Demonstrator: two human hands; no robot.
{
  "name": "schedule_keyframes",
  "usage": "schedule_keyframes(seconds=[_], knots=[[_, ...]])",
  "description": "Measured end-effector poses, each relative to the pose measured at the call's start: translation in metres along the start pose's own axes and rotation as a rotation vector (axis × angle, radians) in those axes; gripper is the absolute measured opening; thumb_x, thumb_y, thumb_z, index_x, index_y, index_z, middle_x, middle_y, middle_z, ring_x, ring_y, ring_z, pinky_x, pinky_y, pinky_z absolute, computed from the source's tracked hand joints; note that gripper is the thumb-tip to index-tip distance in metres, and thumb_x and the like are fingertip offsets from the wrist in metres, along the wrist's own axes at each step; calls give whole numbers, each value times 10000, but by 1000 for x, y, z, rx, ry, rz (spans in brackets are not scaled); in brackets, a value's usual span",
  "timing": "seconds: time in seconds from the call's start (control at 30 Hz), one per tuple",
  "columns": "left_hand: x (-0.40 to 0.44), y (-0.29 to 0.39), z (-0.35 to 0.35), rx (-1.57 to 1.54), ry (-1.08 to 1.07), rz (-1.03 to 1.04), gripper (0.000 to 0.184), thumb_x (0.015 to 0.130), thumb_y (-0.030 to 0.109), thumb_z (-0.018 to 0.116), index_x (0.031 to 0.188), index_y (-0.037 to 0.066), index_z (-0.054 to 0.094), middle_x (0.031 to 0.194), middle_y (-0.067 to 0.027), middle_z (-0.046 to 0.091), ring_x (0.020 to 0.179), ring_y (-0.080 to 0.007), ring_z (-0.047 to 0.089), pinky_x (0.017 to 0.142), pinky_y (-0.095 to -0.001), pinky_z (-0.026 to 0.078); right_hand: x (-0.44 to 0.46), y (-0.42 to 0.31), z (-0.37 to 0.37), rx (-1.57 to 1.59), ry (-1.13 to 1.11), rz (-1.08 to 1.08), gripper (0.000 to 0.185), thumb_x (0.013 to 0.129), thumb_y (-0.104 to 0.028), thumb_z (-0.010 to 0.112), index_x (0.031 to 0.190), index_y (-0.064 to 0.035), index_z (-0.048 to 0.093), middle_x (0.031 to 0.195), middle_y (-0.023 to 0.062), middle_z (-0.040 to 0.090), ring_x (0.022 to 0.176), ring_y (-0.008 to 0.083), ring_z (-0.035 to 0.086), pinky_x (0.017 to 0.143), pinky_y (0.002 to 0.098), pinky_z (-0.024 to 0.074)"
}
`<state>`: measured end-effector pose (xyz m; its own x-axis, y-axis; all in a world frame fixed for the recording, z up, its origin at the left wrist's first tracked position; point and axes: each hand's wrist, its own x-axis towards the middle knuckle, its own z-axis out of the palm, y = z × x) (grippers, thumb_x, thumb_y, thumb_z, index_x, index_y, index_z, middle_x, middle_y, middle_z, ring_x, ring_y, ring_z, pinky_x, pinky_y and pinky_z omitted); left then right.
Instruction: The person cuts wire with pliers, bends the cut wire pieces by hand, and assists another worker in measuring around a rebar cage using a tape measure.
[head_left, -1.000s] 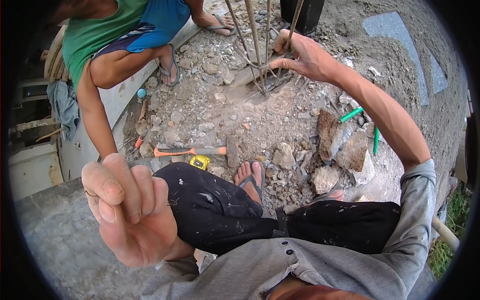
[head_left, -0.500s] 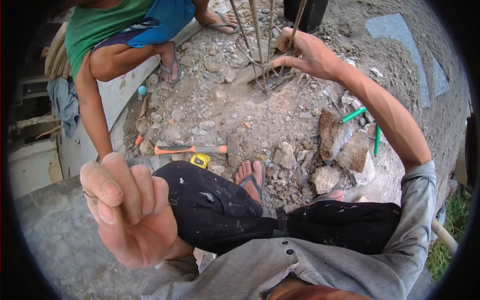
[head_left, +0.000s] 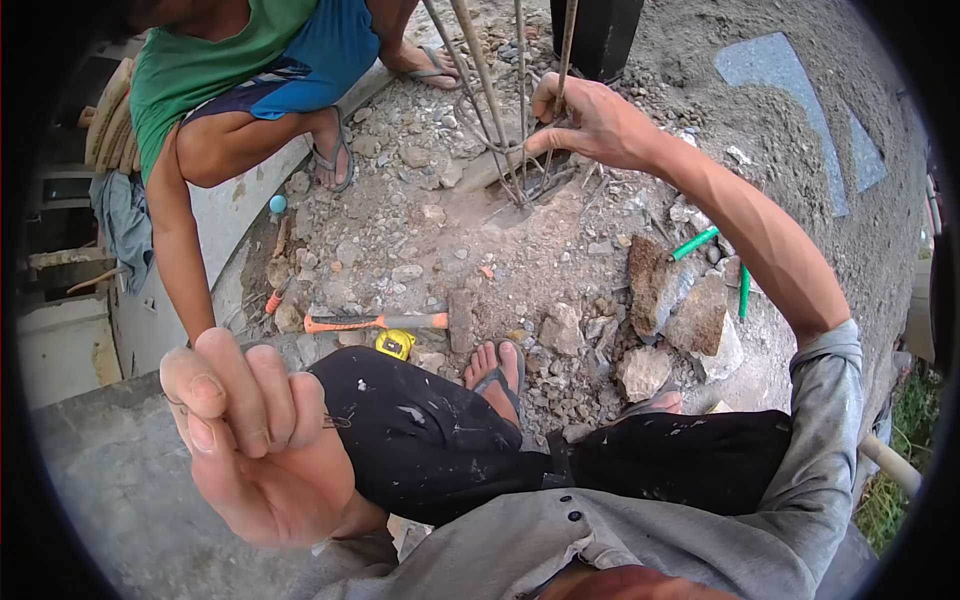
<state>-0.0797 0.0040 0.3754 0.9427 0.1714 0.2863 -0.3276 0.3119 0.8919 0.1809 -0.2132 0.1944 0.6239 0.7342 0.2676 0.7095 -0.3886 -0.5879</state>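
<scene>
My left hand [head_left: 260, 440] is raised at the lower left, palm up, with its fingers curled against the thumb. Thin wire [head_left: 338, 422] sticks out on both sides of those closed fingers. At the top centre, my right hand [head_left: 590, 125] has its thumb and fingers closed round an upright steel rod [head_left: 566, 50], the rightmost of several. A bent ring [head_left: 500, 147] goes around the rods near their base, beside my right thumb. The rods stand in a hollow in the rubble.
A co-worker in a green shirt [head_left: 215, 50] crouches at the upper left. An orange-handled hammer [head_left: 380, 321] and a yellow tape measure [head_left: 394, 344] lie near my foot. Broken stones [head_left: 690, 310] and green tubes [head_left: 694, 243] are at the right; a black post [head_left: 597, 35] stands behind.
The view has shifted slightly, so the rods and ground appear a little lower and further left. Both hands keep their grips; my left hand sits slightly lower in view.
</scene>
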Motion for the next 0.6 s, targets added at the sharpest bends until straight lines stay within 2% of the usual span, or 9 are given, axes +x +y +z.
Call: schedule_keyframes(seconds=[0.03, 0.1, 0.13, 0.2, 0.33, 0.47, 0.53, 0.57, 0.6], knots=[[1, -3, 1, -10, -6, 1, 116, 1004, 150, 460, 1023, 47, 410, 782, 1, 327, 627, -72, 290, 545, -236, 291, 1, 2, 3, 50, 34, -36, 599, 805, -536, 697, 1067, -30, 512, 1013, 120, 584, 888, 274, 586, 812, 394, 484], [4, -5, 5, -117, 180, 90, 149, 1019, 151, 401, 1096, 24, 415, 795, -3, 324, 636, -79, 297, 545, -237, 288, -5, -10, 4, 2, 157, -20, 648, 799, -486, 727, 1173, -26, 466, 1133, 141, 531, 891, 264, 588, 810, 407, 498], [5, -3, 2, -154, 168, 104, 182, 1014, 120, 364, 1147, 4, 407, 807, -12, 326, 659, -91, 307, 569, -248, 297, -10, -16, 6, 8, 152, -28, 648, 799, -486, 727, 1173, -26, 466, 1133, 141, 531, 891, 264, 588, 810, 407, 498], [8, -2, -1, -169, 208, 140, 192, 995, 92, 377, 1161, -1, 405, 814, -17, 332, 673, -98, 308, 593, -256, 300, -23, -22, 8, 44, 270, 170, 632, 844, -363, 732, 1261, -26, 398, 1194, 161, 481, 897, 239, 588, 801, 410, 511], [9, 6, -9, -218, 314, 228, 262, 931, 8, 393, 1193, -3, 392, 839, -29, 353, 718, -122, 316, 670, -287, 306, -57, -13, 8, 163, 230, 317, 567, 890, -236, 688, 1299, -25, 357, 1166, 169, 490, 890, 224, 595, 806, 410, 515], [6, 7, -22, -216, 324, 329, 316, 895, -34, 382, 1209, 8, 379, 862, -33, 353, 756, -136, 323, 709, -304, 300, -95, -10, 0, 139, -123, 579, 518, 914, -210, 635, 1316, -40, 355, 1207, 188, 514, 914, 250, 631, 835, 407, 515], [5, 9, -26, -172, 393, 371, 347, 871, -61, 376, 1211, 7, 367, 889, -38, 337, 788, -147, 325, 737, -319, 294, -111, -12, -12, 71, -469, 628, 485, 910, -242, 629, 1296, -54, 403, 1166, 195, 572, 972, 303, 635, 860, 425, 505], [6, 10, -28, -176, 399, 366, 347, 871, -61, 376, 1211, 7, 367, 889, -38, 337, 788, -147, 325, 737, -319, 294, -123, -12, -15, 68, -476, 633, 485, 910, -242, 629, 1296, -54, 403, 1166, 195, 572, 972, 303, 635, 860, 425, 505], [6, 11, -30, -200, 416, 380, 349, 871, -62, 380, 1213, 7, 365, 902, -39, 330, 795, -149, 322, 744, -322, 293, -136, -12, -18, -28, -660, 600, 469, 904, -253, 643, 1273, -54, 433, 1114, 178, 591, 950, 306, 636, 842, 423, 506]])
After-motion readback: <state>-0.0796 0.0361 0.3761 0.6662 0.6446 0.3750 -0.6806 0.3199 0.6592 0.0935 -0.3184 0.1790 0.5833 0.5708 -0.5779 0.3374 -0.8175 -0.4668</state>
